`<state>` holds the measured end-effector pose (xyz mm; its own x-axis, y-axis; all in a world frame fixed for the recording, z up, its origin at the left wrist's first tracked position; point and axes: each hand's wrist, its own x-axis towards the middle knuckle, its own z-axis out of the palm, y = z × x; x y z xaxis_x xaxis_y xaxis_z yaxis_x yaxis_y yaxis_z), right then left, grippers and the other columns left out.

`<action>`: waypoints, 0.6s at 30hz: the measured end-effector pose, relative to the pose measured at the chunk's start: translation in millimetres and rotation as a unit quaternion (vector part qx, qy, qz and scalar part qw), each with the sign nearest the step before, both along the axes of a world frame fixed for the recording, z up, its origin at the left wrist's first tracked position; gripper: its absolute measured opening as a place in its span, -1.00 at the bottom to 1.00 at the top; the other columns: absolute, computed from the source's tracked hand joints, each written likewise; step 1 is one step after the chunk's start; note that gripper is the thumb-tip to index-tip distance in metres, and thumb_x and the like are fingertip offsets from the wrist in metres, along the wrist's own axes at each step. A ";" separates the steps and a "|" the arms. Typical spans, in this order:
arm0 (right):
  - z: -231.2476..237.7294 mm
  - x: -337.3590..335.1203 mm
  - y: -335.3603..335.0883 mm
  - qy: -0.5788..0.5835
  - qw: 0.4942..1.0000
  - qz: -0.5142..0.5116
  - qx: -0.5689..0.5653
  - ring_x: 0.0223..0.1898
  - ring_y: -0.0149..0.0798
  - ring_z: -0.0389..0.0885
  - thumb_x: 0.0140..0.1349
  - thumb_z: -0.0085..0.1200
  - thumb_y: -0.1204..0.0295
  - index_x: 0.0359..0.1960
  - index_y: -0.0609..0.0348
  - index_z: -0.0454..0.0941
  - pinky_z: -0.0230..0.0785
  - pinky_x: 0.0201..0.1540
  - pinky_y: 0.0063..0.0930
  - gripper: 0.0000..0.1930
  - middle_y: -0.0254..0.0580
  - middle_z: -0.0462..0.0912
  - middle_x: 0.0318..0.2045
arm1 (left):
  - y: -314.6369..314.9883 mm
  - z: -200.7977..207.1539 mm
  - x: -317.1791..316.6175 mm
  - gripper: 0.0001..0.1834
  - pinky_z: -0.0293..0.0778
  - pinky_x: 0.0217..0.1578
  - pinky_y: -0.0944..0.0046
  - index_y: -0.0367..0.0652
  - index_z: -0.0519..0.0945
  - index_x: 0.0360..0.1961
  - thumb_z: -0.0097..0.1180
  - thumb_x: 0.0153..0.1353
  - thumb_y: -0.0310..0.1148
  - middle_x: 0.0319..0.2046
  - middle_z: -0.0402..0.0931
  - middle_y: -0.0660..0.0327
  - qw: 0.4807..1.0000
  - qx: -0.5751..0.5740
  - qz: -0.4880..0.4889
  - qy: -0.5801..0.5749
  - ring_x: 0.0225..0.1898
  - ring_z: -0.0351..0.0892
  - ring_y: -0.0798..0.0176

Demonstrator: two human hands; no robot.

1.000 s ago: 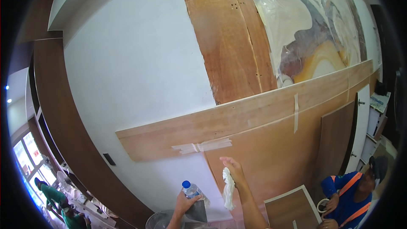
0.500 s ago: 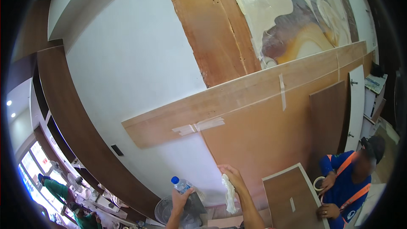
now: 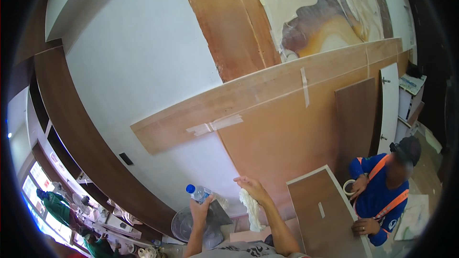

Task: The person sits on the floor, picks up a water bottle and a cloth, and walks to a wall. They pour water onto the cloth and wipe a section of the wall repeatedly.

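Observation:
My left hand (image 3: 199,209) is wrapped round a clear plastic bottle (image 3: 198,192) with a blue cap, held tilted in front of the white wall. My right hand (image 3: 254,189) is raised near the edge of the tan board (image 3: 287,138), its thumb and forefinger pointing left. A crumpled white cloth (image 3: 249,211) hangs down from its other fingers, which are curled and partly hidden. Just right of the bottle and below it is a grey flat-sided object (image 3: 220,214), partly covered by my left hand.
A round wire fan guard (image 3: 180,224) lies low left. A brown panel (image 3: 318,210) with pale edges stands at right. Beside it a person in blue (image 3: 382,196) holds a tape roll (image 3: 348,188). Several people in green (image 3: 56,208) are far left. Long plywood strips (image 3: 267,93) cross the wall.
The whole view has shifted, so the wall and boards sit higher and further left in it. Both hands keep hold of the bottle and cloth. More of my shirt shows at the bottom.

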<state>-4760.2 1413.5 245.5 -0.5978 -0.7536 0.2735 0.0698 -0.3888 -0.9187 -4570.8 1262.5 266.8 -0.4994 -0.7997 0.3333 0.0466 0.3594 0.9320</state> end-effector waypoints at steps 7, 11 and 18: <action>-0.4 -4.9 5.6 -0.006 0.999 0.028 0.030 -0.30 -0.49 0.54 0.37 0.12 0.25 0.01 0.21 0.63 0.42 -0.25 -0.55 -0.68 -0.27 0.67 -0.26 | 2.3 9.6 -10.6 -0.62 0.45 -0.18 0.30 -0.22 0.54 -0.14 0.38 0.08 -0.30 -0.31 0.56 0.29 1.000 0.000 0.006 0.011 -0.28 0.53 0.36; -3.5 -6.6 -4.3 0.042 0.999 -0.008 -0.004 -0.31 -0.49 0.53 0.38 0.12 0.24 0.02 0.19 0.63 0.41 -0.24 -0.56 -0.68 -0.29 0.65 -0.29 | -4.4 4.9 -14.5 -0.64 0.45 -0.21 0.32 -0.21 0.56 -0.17 0.38 0.07 -0.30 -0.34 0.55 0.31 1.000 0.006 0.004 0.009 -0.31 0.53 0.38; 2.4 -16.8 -20.7 -0.006 0.995 0.078 0.067 -0.26 -0.48 0.50 0.39 0.11 0.22 0.03 0.16 0.63 0.39 -0.20 -0.57 -0.67 -0.28 0.63 -0.21 | -22.1 -5.1 -23.3 -0.66 0.45 -0.21 0.33 -0.21 0.56 -0.18 0.38 0.07 -0.32 -0.33 0.56 0.31 0.999 -0.002 0.041 0.009 -0.32 0.53 0.40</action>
<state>-4777.1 1392.7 247.9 -0.4739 -0.8665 0.1568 0.1311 -0.2456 -0.9605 -4594.1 1240.4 261.7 -0.4259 -0.8365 0.3448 0.0338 0.3661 0.9300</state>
